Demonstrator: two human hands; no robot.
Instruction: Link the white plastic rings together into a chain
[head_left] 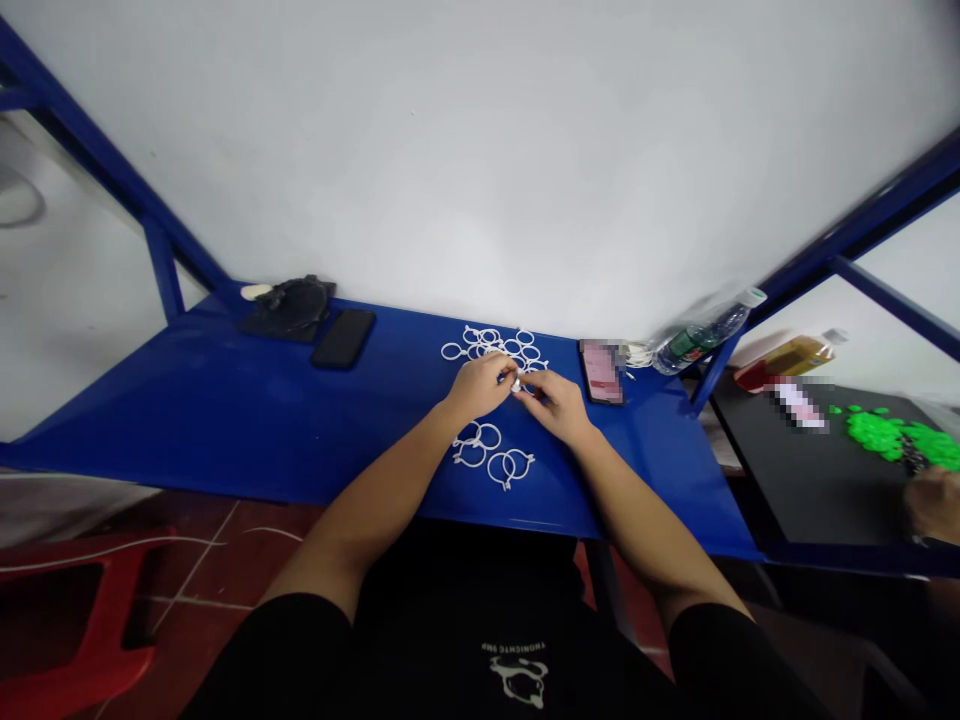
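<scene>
My left hand (484,385) and my right hand (556,403) meet over the blue table (225,410), fingertips pinched together. Between them is a white plastic ring (517,384), mostly covered by my fingers. Behind my hands lies a loose pile of white plastic rings (489,340), each with a small tab or clip. Nearer to me, below my wrists, a second group of several such rings (489,436) lies flat, some overlapping.
At the left are a black phone (343,338) and a crumpled black bag (296,304). To the right lie a lit phone (602,371), a white cable (639,354) and a plastic bottle (705,338). Another person's hand (934,503) is near green pieces (876,436) on a black table.
</scene>
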